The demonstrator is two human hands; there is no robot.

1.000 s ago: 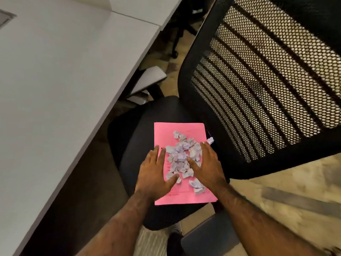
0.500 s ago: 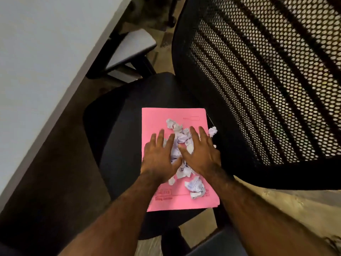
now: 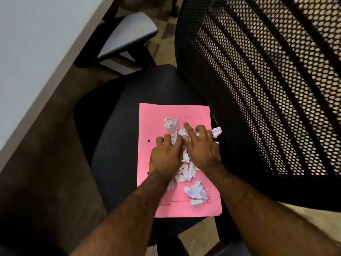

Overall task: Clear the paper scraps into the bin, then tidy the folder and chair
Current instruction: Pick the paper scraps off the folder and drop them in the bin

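A pink folder [image 3: 153,122] lies flat on the black seat of an office chair [image 3: 118,111]. Several crumpled white paper scraps [image 3: 195,193] are piled along its middle. My left hand [image 3: 166,156] and my right hand [image 3: 201,146] press together over the pile, fingers curling around scraps between them. One scrap [image 3: 170,123] sits just beyond my fingertips. Another scrap [image 3: 216,132] lies off the folder's right edge on the seat. Part of the pile is hidden under my hands. No bin is in view.
The chair's black mesh backrest [image 3: 267,89] rises close on the right. A grey armrest [image 3: 129,36] sticks out at the far side. A white desk [image 3: 33,52] fills the upper left, its edge near the seat. Brown floor lies to the left.
My hands have drawn closer together over the pile and their fingers have curled in on the scraps. The camera has moved nearer the seat.
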